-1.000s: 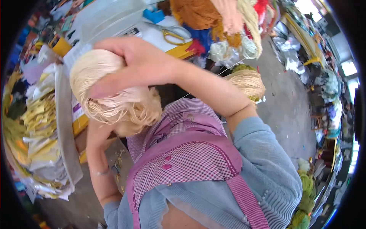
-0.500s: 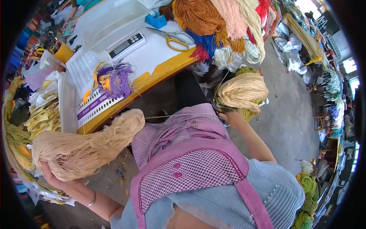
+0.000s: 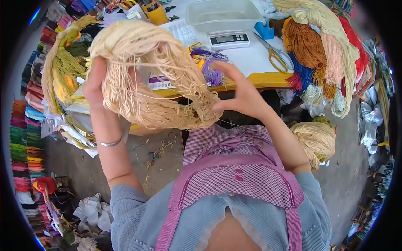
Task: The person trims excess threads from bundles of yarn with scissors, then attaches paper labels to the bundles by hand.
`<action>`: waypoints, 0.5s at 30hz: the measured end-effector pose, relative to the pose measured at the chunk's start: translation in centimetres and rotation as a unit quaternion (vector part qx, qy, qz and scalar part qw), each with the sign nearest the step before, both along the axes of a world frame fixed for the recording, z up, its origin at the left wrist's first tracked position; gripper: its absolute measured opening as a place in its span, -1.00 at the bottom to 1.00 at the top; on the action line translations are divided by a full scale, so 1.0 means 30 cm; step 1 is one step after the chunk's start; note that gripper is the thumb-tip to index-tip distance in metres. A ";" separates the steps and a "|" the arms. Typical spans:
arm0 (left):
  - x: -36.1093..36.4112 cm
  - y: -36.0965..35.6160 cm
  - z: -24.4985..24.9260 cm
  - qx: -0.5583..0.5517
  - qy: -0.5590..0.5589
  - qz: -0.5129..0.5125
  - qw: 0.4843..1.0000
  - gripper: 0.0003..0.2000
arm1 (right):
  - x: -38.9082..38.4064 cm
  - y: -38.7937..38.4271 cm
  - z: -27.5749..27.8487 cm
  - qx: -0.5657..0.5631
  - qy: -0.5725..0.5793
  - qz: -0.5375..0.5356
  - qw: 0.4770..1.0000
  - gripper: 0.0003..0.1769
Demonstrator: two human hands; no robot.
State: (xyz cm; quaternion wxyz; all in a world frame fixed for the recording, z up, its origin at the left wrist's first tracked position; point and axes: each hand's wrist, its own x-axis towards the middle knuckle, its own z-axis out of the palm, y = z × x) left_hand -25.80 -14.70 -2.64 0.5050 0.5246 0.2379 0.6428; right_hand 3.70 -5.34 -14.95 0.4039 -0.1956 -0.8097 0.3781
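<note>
**Cream skein held up between both hands over the counter edge**

The cream skein (image 3: 155, 75) is held in the air, a long, loose bundle of thin strands. It arches from the left hand (image 3: 97, 83) across to the right hand (image 3: 243, 94), above the counter's front edge and the person's lap.

The left grip is closed on the skein's thicker end. The palm is against the strands and the fingers are buried among them, so only the thumb side and the wrist show. A thin bracelet (image 3: 109, 143) sits lower down that forearm.

The right grip is spread wide in a curve, forefinger raised, with the thumb tip against the skein's narrow lower end. It cups the end and is not clenched on it.

Just beyond the right grip a purple yarn tuft (image 3: 209, 67) lies on the white counter (image 3: 251, 62). Farther out stand a digital scale (image 3: 229, 39) with a clear tub (image 3: 222, 14) on it, and yellow-handled scissors (image 3: 276, 54) lie off to the right.

Past the scissors a heavy bunch of coloured yarn (image 3: 322, 54) in orange, blue, red and cream hangs over the counter's end. Below the right elbow, well apart from the grip, is a second cream ball of yarn (image 3: 316, 140).

Outside the left grip, yellow-green yarn and papers (image 3: 63, 71) are heaped together. Under both arms is a pink checked apron (image 3: 234, 180).
</note>
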 end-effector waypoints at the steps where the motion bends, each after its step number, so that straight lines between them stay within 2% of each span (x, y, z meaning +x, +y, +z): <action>1: 0.045 0.002 0.035 0.001 -0.009 0.022 1.000 -0.32 | -0.050 0.011 0.007 -0.004 0.013 0.032 0.999 -0.05; 2: 0.090 0.004 0.069 0.001 -0.017 0.044 0.999 -0.30 | -0.083 0.016 0.010 -0.005 0.012 0.034 0.999 -0.05; 3: 0.135 0.007 0.103 0.001 -0.025 0.067 0.997 -0.27 | -0.111 0.020 0.013 -0.063 -0.022 0.088 0.994 -0.06; 4: 0.097 0.015 0.119 0.044 0.024 -0.045 0.998 -0.25 | -0.129 0.031 0.016 -0.120 -0.055 0.141 0.981 -0.07; 5: 0.067 0.020 0.127 0.068 0.041 -0.069 0.994 -0.27 | -0.125 0.052 0.022 -0.161 -0.134 0.171 0.963 -0.20; 6: 0.037 0.025 0.135 0.092 0.057 -0.094 0.990 -0.28 | -0.105 0.078 0.011 -0.161 -0.135 0.174 0.962 -0.20; 8: 0.013 -0.009 0.135 0.071 0.051 -0.072 0.994 -0.31 | -0.036 0.124 -0.029 -0.304 -0.042 0.194 0.932 -0.35; 9: 0.000 -0.024 0.135 0.061 0.047 -0.061 0.995 -0.32 | -0.001 0.119 -0.004 -0.348 0.059 0.189 0.917 -0.40; 10: 0.003 -0.051 0.128 0.016 0.061 0.050 0.997 -0.32 | 0.042 0.112 0.045 -0.387 0.161 0.178 0.890 -0.45; 11: -0.046 -0.058 0.086 -0.014 0.038 0.076 0.996 -0.32 | 0.086 0.115 0.091 -0.406 0.176 0.150 0.884 -0.48; 13: -0.063 -0.065 0.018 -0.025 0.085 0.088 0.992 -0.34 | 0.168 0.142 0.158 -0.408 0.203 0.136 0.880 -0.59; 15: -0.037 -0.056 -0.056 -0.052 -0.017 0.158 0.986 -0.35 | 0.232 0.171 0.206 -0.373 0.217 0.188 0.882 -0.76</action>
